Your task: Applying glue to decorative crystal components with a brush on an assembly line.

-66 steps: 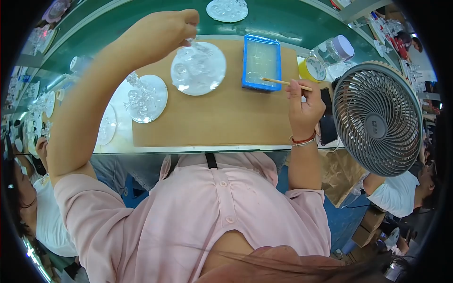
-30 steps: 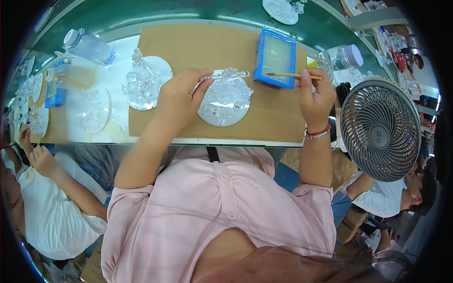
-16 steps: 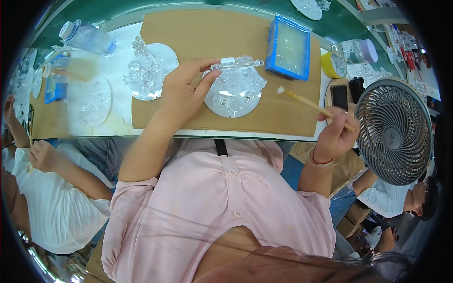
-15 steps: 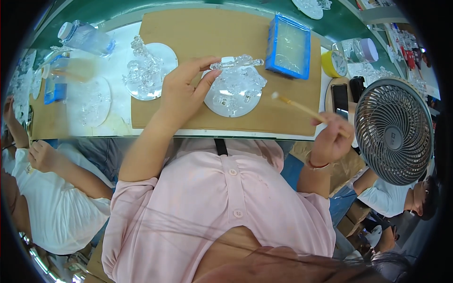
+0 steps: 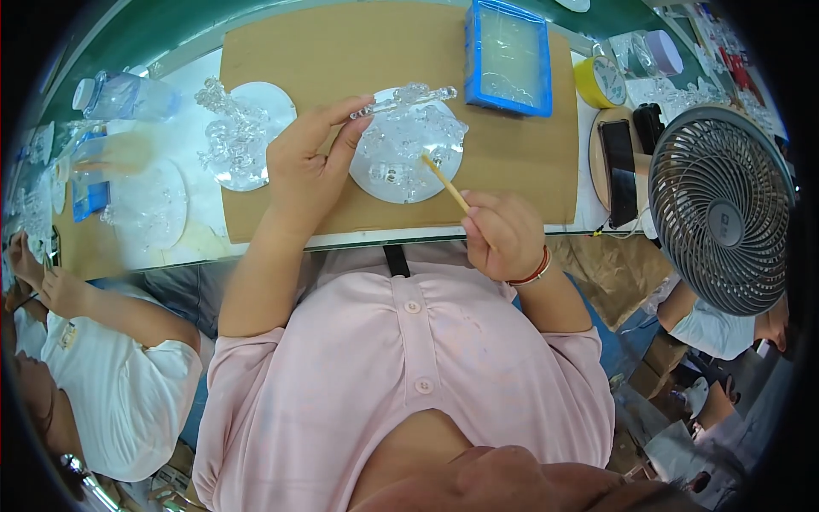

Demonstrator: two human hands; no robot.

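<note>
Head view: clear, knobbly crystal piece [image 5: 408, 96], seemingly glass, over round disc [image 5: 406, 147].

Left hand [image 5: 307, 166] pinching clear glass piece [image 5: 401, 101], right hand [image 5: 503, 232] holding stick [image 5: 445, 183], possibly wooden

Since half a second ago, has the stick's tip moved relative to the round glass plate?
Yes. The wooden stick tip, earlier just off the glass plate's right edge, now reaches inward over the plate.
</note>
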